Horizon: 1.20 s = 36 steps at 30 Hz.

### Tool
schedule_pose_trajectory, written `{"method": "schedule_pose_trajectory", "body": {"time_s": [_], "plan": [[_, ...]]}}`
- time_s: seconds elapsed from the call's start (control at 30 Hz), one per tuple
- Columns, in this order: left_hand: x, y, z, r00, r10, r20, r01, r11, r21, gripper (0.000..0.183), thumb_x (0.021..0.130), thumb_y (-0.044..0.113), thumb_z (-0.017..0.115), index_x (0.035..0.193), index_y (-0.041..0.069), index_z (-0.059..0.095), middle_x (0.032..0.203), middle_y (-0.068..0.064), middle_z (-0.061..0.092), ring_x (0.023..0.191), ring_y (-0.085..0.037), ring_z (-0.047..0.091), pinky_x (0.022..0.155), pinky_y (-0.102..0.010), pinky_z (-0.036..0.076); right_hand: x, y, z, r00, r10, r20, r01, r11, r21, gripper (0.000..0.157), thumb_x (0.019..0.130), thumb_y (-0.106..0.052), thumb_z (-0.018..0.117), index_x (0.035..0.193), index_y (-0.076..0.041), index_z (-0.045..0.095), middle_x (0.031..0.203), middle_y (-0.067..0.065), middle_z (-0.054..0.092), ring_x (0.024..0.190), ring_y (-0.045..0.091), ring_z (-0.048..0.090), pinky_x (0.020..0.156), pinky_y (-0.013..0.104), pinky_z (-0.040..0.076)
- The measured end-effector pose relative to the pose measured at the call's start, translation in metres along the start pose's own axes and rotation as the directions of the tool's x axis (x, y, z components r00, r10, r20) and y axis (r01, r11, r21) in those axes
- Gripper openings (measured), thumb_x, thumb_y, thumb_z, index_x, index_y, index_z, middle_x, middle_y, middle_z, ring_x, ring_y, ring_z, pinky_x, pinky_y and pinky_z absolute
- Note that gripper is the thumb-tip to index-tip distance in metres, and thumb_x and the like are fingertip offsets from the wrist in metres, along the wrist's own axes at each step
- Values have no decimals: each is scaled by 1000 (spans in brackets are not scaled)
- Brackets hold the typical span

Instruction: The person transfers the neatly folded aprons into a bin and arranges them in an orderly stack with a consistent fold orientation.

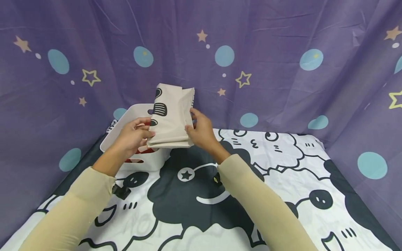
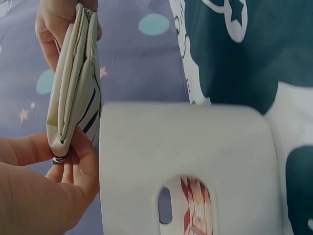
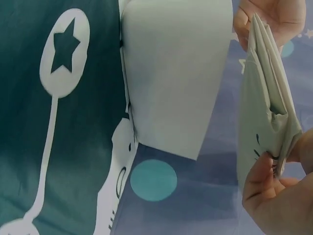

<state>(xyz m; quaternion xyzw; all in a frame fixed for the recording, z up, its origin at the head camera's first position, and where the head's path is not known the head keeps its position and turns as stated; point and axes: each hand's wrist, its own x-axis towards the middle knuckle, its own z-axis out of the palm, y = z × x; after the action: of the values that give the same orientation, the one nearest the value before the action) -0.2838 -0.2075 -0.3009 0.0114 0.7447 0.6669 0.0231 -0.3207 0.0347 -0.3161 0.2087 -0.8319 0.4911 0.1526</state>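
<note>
A folded cream cloth (image 1: 171, 120) with black printed shapes is held up between both hands. My left hand (image 1: 133, 136) pinches its left edge, thumb on the near face. On the opposite edge my right hand (image 1: 202, 130) grips with thumb and fingers. Several stacked layers of the cloth (image 2: 73, 83) show edge-on in the left wrist view, and the right wrist view shows folds of the cloth (image 3: 266, 93) too. Below and behind the left hand stands a white plastic basket (image 1: 157, 162) with oval holes. The cloth hides part of its rim.
Something red and white (image 2: 198, 205) shows through a hole in the basket. Under it lies a black-and-white cartoon-print sheet (image 1: 194, 198). A purple curtain (image 1: 270, 94) with stars and blue dots hangs behind and along the sides.
</note>
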Motion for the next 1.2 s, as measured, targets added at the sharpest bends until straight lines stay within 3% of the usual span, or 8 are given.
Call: {"method": "schedule_pose_trajectory", "body": {"time_s": [0.37,0.63,0.83,1.03,1.2], "plan": [[4,-5,-35,1000,7,-14,-8,1000,-12,61,95,-4,65,151,6,41,117,-1,58,91,-10,62,69,-20,53,9,-13,30,1000,5,-16,-5,1000,21,62,94,-3,71,151,-2,46,123,15,64,88,21,66,68,27,55],[6,-11,-56,1000,13,-11,-14,999,-39,52,94,-4,68,140,12,49,105,5,65,83,-9,62,64,-21,51,14,-16,49,1000,18,-24,-17,999,42,63,92,-4,73,150,-1,48,121,15,65,81,14,62,64,22,52],[6,-16,-66,1000,2,1,-2,996,-93,57,94,-6,68,143,13,48,107,4,64,89,-9,64,70,-23,56,14,-18,58,998,59,26,-61,991,122,66,93,-1,72,153,-2,44,128,16,63,79,12,60,62,22,51],[6,-17,-75,1000,-3,-15,2,998,-55,54,94,-4,69,141,16,49,106,8,66,86,-7,65,63,-22,51,14,-18,63,992,86,93,-107,963,249,69,92,6,70,154,-2,42,140,19,58,96,22,68,72,26,58],[6,-17,-79,999,-7,-31,6,999,-40,54,94,-3,69,142,15,49,105,9,66,84,-7,66,66,-24,54,15,-16,69,989,118,88,-139,944,300,70,90,7,73,153,-2,44,137,20,60,95,18,63,76,25,57]]}}
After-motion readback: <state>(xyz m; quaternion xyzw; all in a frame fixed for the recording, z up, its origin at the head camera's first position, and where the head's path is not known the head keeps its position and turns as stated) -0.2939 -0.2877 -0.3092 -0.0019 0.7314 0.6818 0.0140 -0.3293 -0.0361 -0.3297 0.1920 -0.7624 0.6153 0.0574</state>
